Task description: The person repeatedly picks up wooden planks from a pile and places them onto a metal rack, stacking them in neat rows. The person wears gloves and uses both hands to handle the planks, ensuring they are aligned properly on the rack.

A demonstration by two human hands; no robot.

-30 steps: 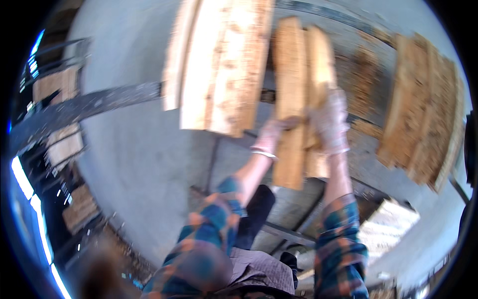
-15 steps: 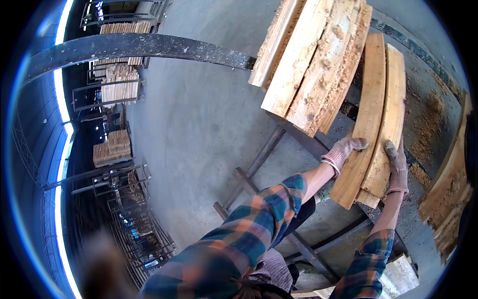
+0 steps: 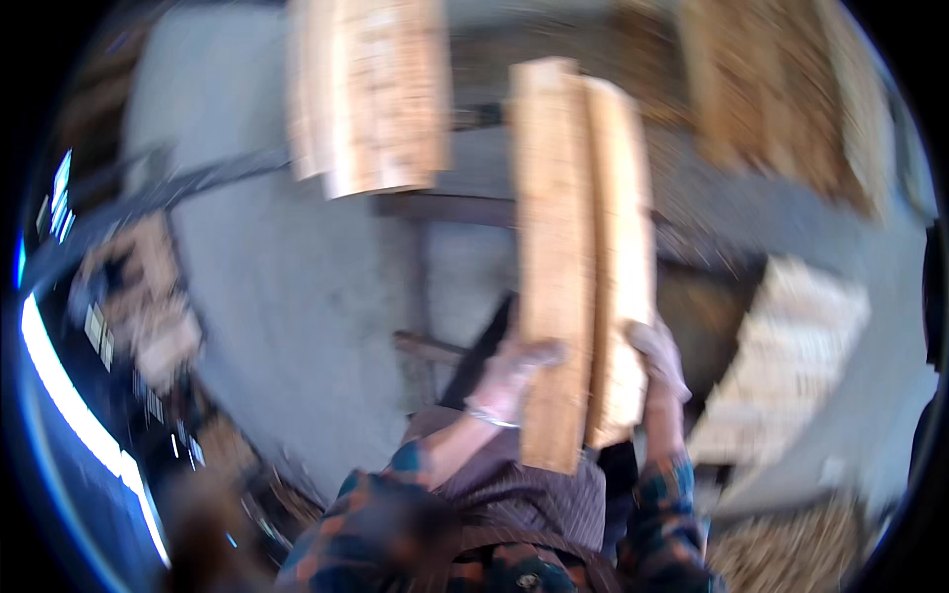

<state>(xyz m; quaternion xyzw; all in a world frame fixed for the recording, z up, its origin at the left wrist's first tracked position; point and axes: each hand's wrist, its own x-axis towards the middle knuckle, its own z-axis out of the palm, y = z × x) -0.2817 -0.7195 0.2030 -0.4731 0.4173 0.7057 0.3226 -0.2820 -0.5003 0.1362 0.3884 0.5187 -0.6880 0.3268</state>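
Two long wooden boards stand side by side before me, a flat left board (image 3: 552, 247) and a slightly curved right board (image 3: 621, 267). My left hand (image 3: 514, 374), in a pale pinkish glove, is closed on the left board's outer edge near its lower end. Against the outer edge of the right board presses my right hand (image 3: 660, 358), gloved too, its thumb on the face. The pair is squeezed between both hands in front of my apron. Motion smears the picture, and the fingers behind the boards are hidden.
A stack of boards (image 3: 381, 99) rests on a dark metal frame (image 3: 460, 208) at the upper left. Rough brown boards (image 3: 771, 89) lie at the upper right, with a pale wood stack (image 3: 781, 366) nearer on the right. More blurred wood (image 3: 791, 544) fills the lower right.
My view has swung to the right. Both hands have brought the two boards closer to my body, away from the stack, and the boards now point more straight ahead.
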